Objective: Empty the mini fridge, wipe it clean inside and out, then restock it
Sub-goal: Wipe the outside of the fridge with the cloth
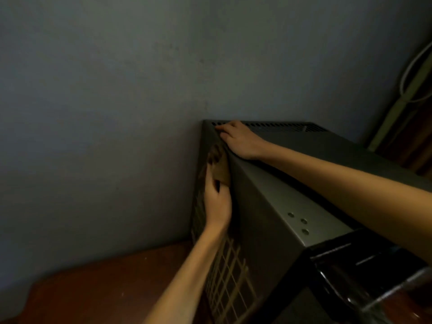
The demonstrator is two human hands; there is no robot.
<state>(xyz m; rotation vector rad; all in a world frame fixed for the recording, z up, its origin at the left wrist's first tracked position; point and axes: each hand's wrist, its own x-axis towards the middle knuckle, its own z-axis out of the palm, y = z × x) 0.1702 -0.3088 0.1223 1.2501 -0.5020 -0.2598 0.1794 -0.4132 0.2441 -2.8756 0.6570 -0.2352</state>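
Observation:
The grey mini fridge [301,183] stands against the wall, seen from above its top. My left hand [217,204] holds a brown cloth [218,167] against the fridge's left side, near the upper back corner, above a pale wire grid [229,277] on that side. My right hand [238,139] rests flat on the top at the back left corner, fingers reaching the edge beside a row of vent slots [280,126]. The inside of the fridge is hidden.
A blue-grey wall [117,113] runs close behind and to the left of the fridge. A brown wooden surface [105,284] lies below on the left. A black glossy part [355,267] sits at the fridge's near end. A white cable [411,73] hangs at the far right.

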